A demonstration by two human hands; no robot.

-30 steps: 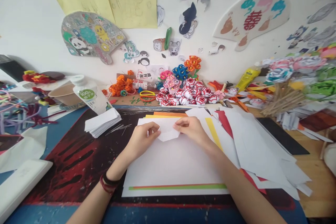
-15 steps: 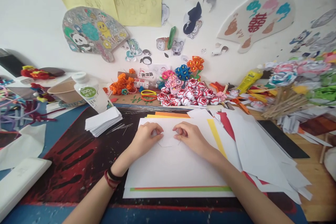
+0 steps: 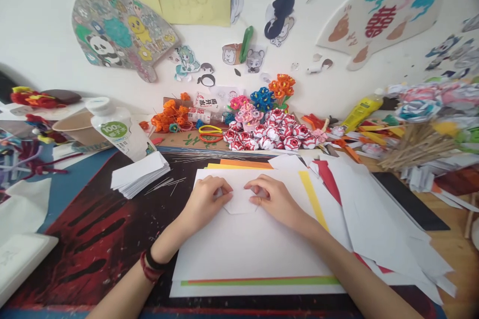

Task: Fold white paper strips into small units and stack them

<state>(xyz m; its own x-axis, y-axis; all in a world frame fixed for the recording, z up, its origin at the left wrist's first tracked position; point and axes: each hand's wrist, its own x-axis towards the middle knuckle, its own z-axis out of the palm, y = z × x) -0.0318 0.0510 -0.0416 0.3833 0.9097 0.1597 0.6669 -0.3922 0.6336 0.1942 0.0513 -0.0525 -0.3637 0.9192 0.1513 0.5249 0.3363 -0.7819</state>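
A small piece of white paper [image 3: 241, 203] lies over a stack of large white sheets [image 3: 258, 249]. At its left side my left hand [image 3: 209, 199] is closed, thumb and forefinger pinching the paper's edge. My right hand [image 3: 273, 199] is closed at its right side, fingers curled in a pinch on the same small paper. The small paper is hard to tell from the white sheet under it; its lower edge shows as a faint line between the hands. Green, red, yellow and orange sheet edges peek out of the stack.
A pile of white slips [image 3: 140, 174] and thin wires [image 3: 172, 184] lie left of the stack. Behind stand a white bottle [image 3: 119, 129] and red-and-white paper flowers [image 3: 273, 132]. Loose white sheets [image 3: 377, 209] and a black card [image 3: 411, 199] lie to the right.
The camera view has shifted slightly. My right hand has moved a little against the small paper, its thumb lower and farther from the forefinger. Both hands stay at the paper.
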